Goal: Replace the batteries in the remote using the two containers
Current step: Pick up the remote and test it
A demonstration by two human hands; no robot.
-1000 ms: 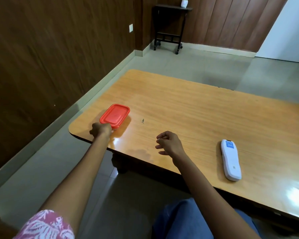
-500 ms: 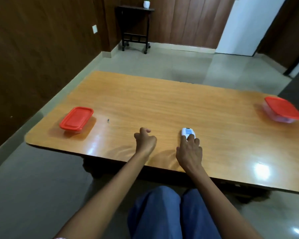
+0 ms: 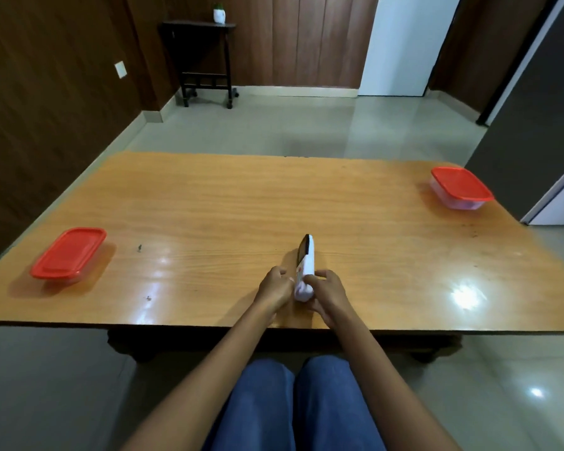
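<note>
White remote (image 3: 305, 266) — seemingly between both grips

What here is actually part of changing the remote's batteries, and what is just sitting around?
Part of the job:
- remote, held on edge by the left hand and right hand
- left container, red lid on
- right container, red lid on

Just around:
- table
- side table with a small potted plant
- white door

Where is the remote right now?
In the head view, the white remote is tipped on its edge near the table's front edge, held between the left hand and right hand.
</note>
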